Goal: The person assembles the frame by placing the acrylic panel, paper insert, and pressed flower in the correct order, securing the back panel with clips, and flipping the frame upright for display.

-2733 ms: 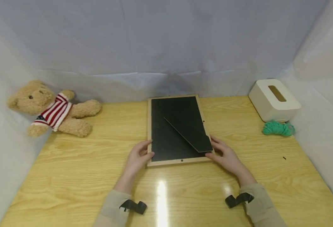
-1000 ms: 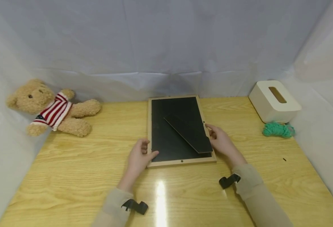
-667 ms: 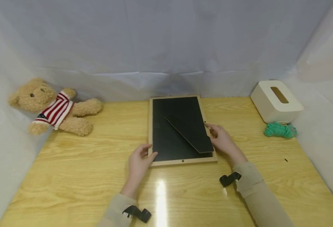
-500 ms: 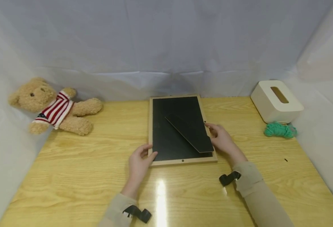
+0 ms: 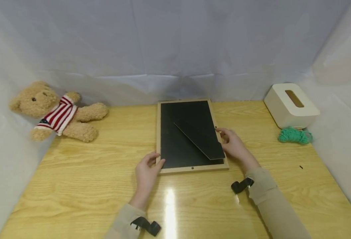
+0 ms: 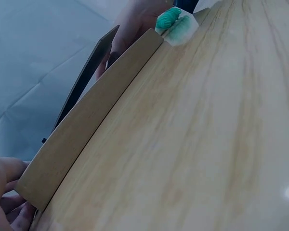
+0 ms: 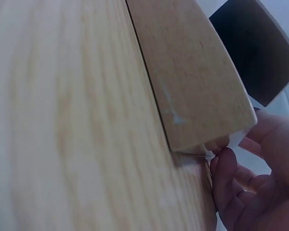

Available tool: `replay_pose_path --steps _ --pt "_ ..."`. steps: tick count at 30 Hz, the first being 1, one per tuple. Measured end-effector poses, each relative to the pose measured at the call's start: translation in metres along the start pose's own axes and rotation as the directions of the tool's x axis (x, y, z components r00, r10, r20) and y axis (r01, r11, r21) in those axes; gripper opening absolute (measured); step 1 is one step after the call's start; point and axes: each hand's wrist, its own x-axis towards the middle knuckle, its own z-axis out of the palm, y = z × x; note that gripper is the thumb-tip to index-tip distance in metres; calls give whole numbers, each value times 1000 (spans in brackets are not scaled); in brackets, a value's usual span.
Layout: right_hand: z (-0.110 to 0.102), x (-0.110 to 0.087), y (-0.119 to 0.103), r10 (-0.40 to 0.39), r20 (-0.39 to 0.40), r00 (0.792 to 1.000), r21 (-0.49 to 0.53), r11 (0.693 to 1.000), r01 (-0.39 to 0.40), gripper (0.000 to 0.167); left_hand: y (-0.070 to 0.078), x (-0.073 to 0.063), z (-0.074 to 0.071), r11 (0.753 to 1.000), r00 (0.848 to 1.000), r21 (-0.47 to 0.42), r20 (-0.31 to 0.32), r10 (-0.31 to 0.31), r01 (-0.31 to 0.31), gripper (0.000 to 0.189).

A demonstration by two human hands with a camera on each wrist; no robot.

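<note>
A picture frame [image 5: 175, 142] lies face down on the table, its black back up and its pale wooden border showing. From that back a black stand flap [image 5: 203, 141] sticks up at a slant, its free end towards the near right corner. My left hand [image 5: 146, 171] holds the near left edge, thumb on top and fingers at the side. At the right edge, my right hand [image 5: 233, 144] grips the border with curled fingers, the index fingertip beside a small dark fastener [image 5: 215, 127]. The flap partly hides the right thumb in the head view.
A teddy bear [image 5: 58, 113] in a striped sweater lies at the far left. At the back right stands a white tissue box [image 5: 295, 108], with a bundle of green cord [image 5: 295, 135] before it. A small dark piece [image 5: 301, 167] lies at the right. White sheeting [image 5: 175, 43] walls the table.
Over the last seconds my right hand has slid from the near right corner up the frame's right edge. My left hand has shifted slightly along the left edge. The frame stays put.
</note>
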Motion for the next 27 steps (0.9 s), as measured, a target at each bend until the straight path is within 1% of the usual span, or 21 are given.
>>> replay_pose_path --steps 6,9,16,24,27 --pt "0 1 1 -2 2 1000 28 1000 2 58 -1 0 1 999 999 -40 -10 -31 30 20" --pt "-1 3 1 1 15 1000 33 999 -2 58 -1 -1 1 999 999 -30 -8 -31 30 22" --pt "-6 4 0 16 78 997 46 999 -20 58 0 -1 2 999 999 -24 -7 -32 32 20" --pt "-8 4 -4 21 94 995 35 999 -24 58 1 -1 1 998 1000 -59 -2 -25 25 21" --pt "-8 4 -5 23 94 995 29 999 -26 58 1 -1 0 998 1000 -60 2 -11 11 21"
